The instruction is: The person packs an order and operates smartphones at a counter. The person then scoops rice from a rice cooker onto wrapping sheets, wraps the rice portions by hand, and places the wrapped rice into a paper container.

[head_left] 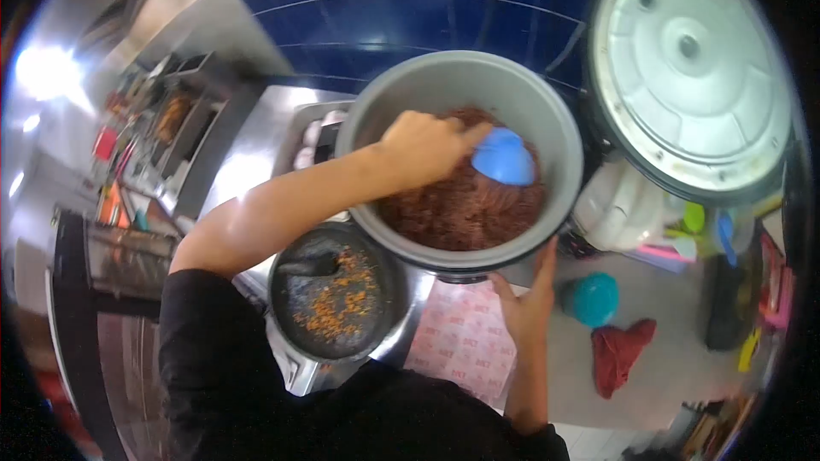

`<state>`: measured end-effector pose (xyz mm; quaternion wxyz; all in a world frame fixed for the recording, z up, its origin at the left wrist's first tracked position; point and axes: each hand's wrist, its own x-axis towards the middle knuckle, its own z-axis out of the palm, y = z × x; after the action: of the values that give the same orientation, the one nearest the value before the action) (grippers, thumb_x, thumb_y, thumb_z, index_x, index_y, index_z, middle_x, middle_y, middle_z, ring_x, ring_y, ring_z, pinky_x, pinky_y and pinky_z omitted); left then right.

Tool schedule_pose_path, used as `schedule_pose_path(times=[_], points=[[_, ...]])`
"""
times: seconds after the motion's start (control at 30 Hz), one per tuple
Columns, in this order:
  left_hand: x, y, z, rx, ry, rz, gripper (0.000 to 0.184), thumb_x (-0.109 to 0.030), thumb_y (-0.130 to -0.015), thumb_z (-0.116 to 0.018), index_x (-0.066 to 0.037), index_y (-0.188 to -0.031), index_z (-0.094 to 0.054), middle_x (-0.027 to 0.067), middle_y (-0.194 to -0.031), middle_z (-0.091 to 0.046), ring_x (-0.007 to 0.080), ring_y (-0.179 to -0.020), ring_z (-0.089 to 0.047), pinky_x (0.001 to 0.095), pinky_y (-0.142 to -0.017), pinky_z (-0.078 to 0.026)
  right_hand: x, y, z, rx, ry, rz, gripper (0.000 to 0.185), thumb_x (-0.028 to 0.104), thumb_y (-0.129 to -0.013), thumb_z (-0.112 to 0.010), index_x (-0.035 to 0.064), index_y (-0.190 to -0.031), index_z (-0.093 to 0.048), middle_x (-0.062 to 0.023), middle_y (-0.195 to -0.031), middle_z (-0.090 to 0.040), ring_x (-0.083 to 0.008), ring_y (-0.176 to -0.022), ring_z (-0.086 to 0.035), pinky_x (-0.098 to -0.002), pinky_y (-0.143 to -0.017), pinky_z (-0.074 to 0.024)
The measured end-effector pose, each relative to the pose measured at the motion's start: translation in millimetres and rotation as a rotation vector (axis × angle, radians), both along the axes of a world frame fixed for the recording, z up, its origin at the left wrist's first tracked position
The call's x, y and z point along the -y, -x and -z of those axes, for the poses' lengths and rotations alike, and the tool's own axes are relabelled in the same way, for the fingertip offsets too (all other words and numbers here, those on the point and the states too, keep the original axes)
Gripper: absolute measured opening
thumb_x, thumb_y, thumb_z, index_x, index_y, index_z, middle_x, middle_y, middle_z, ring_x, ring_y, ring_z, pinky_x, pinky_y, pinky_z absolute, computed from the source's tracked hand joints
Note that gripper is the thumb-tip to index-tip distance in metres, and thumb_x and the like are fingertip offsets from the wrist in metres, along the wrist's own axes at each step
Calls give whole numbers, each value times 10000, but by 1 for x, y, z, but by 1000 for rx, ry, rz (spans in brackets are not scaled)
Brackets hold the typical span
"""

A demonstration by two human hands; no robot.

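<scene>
A large grey rice cooker pot [363,119] holds a mass of dark reddish-brown rice [444,213]. Inside it, my left hand [427,147] is closed around a blue plastic scoop [504,158], whose rounded end rests on the rice. The scoop's grip is mostly hidden by my fingers. At the pot's lower right side, my right hand [528,303] touches the outside of the cooker just below the rim, thumb and forefinger spread apart.
The cooker's raised lid [692,77] stands at the right. A frying pan [333,290] with orange-brown bits sits left of a pink-printed paper sheet [461,341]. A teal container [591,299] and dark red cloth [619,354] lie at right. Blue tiles [384,17] line the back wall.
</scene>
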<state>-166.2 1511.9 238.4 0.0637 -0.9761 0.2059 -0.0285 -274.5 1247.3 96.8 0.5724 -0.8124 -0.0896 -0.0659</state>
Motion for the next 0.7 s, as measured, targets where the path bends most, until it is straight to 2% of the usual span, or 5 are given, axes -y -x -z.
schedule_pose_path(times=[0.07, 0.3, 0.37, 0.43, 0.7], points=[[-2, -16, 3, -18, 39, -44, 467, -234, -964, -565, -175, -1424, -511, 212, -867, -712, 411, -797, -713, 534, -634, -566, -1, 0, -11, -122, -50, -84, 1109, 34, -750, -847, -14, -1591, -127, -278, -1582, -334, -371, -1469, -348, -413, -1199, -291], [14, -40, 25, -305, 104, -229, 397, -256, -925, -599, -116, -1296, -606, 260, -931, -715, 440, -915, -702, 568, -821, -548, 1, -4, 1, -84, -24, -82, 1106, 40, -739, -854, -18, -1587, -147, -267, -1567, -367, -365, -1458, -371, -420, -1189, -317], [17, -45, 37, -384, 104, -188, 380, -241, -920, -596, -106, -1274, -617, 263, -928, -712, 443, -918, -698, 560, -835, -543, 1, -5, 0, 7, 15, -47, 1079, 206, -746, -877, 20, -1584, -223, -294, -1538, -392, -413, -1345, -511, -427, -1063, -460], [18, -48, 44, -456, 107, -142, 363, -226, -916, -594, -96, -1253, -629, 266, -926, -709, 447, -922, -693, 551, -849, -538, 1, -5, 1, 19, 29, -43, 1077, 207, -745, -878, 19, -1582, -228, -292, -1535, -397, -412, -1334, -523, -429, -1053, -468], [32, 21, -18, -690, 219, -103, 303, -203, -901, -599, -73, -1161, -683, 281, -977, -698, 455, -945, -676, 553, -867, -517, 3, -4, 7, 30, -29, -80, 1079, 181, -735, -888, 15, -1578, -235, -277, -1553, -382, -383, -1371, -494, -423, -1098, -432]])
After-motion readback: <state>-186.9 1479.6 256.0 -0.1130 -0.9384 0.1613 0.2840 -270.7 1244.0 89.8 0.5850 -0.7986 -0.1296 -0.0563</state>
